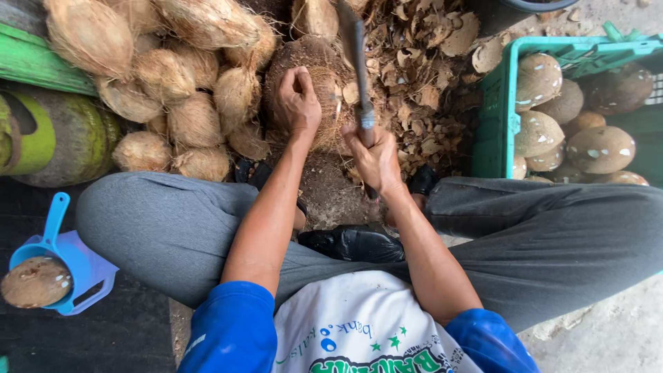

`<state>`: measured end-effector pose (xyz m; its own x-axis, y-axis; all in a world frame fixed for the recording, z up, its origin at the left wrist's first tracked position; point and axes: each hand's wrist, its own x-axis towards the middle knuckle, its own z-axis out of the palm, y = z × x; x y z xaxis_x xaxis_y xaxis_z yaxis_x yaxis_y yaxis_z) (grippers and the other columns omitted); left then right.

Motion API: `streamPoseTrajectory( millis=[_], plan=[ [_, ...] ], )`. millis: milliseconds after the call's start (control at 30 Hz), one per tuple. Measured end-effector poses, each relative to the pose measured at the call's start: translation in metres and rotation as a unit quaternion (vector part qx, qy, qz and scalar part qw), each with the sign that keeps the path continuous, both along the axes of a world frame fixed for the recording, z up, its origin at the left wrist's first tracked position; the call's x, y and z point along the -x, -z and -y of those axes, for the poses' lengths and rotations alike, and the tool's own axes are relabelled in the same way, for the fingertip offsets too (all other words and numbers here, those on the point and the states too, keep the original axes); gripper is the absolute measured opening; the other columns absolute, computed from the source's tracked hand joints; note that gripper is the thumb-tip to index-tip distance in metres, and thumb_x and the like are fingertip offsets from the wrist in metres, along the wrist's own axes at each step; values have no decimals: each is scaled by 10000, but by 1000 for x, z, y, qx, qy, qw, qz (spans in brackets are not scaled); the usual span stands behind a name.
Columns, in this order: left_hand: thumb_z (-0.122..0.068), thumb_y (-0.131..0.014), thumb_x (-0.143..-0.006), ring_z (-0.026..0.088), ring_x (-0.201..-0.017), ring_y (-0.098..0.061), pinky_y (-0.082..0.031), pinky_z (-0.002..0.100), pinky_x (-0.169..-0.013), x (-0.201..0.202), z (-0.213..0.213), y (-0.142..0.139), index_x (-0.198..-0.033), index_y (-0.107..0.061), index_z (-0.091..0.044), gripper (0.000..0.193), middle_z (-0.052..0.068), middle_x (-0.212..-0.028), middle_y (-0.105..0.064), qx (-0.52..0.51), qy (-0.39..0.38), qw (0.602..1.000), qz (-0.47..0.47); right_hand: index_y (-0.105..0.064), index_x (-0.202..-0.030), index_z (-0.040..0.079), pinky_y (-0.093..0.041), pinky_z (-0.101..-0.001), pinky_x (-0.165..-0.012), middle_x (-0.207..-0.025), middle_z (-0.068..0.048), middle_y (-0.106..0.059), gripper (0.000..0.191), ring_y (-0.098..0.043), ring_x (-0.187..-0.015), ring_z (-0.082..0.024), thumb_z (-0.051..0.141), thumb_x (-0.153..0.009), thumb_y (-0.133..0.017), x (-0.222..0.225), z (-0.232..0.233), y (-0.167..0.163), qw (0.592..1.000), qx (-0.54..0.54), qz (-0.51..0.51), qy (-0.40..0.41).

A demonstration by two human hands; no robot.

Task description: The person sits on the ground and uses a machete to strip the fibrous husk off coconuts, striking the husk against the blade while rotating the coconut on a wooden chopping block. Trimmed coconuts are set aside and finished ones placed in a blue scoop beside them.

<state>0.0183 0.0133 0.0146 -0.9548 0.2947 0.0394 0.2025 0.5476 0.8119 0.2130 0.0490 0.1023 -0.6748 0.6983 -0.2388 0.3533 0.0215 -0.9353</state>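
A brown husked coconut (pixel 318 76) rests on the ground between my knees. My left hand (pixel 295 98) grips its left side and steadies it. My right hand (pixel 376 157) is closed around the handle of a long cleaver (pixel 353 48), whose blade points away from me and lies against the coconut's right side. Husk chips (pixel 421 90) litter the ground just right of the blade.
A heap of husked coconuts (pixel 173 76) lies at the upper left. A green crate (pixel 507 103) at the right holds several peeled coconuts (pixel 601 148). A blue scoop (pixel 65 255) with one peeled coconut sits at the lower left, near a green gas cylinder (pixel 62 138).
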Motion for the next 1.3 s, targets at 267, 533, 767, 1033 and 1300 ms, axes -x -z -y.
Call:
streamPoseTrajectory(
  millis=[267,533,767,1033,1300],
  plan=[
    [-534,-479,-1044,170,-860,-621,-489,379,-795,-8,-2,-2,-929,-699,-199,417,-14,-939,-682,-17,5,998,-55,-662,-830,30,-452,-333,-506,-648,-50,-635,324,-517,-532,-117,314,-983,-689,11,-6,20,991,7,132,-27],
    [-447,-504,-1022,171,-858,-609,-504,377,-734,-11,4,-5,-991,-689,-166,338,16,-980,-662,-19,20,997,-75,-678,-926,32,-427,-319,-505,-692,-49,-632,297,-487,-557,-134,322,-991,-685,3,-1,22,995,58,82,-2],
    [-627,-607,-945,214,-951,-654,-552,423,-853,0,8,-3,-1074,-655,-146,500,60,-1026,-671,-89,65,992,57,-583,-1022,61,-448,-306,-413,-710,-64,-570,316,-496,-466,-147,371,-981,-628,4,-9,39,968,162,192,-25],
    [-706,-848,-582,289,-1261,-574,-455,561,-1066,18,22,-23,-1313,-551,-112,988,149,-1348,-576,-80,48,982,161,-535,-987,103,-503,-313,-488,-730,-19,-533,267,-499,-533,-127,349,-1007,-636,3,-10,46,988,65,126,-62],
    [-609,-788,-720,250,-1182,-615,-468,501,-1014,20,19,-18,-1264,-668,-129,736,106,-1273,-636,-89,118,985,89,-496,-965,132,-472,-272,-459,-699,24,-498,250,-485,-533,-91,338,-1033,-620,-8,-23,11,999,1,-25,-21]
  ],
)
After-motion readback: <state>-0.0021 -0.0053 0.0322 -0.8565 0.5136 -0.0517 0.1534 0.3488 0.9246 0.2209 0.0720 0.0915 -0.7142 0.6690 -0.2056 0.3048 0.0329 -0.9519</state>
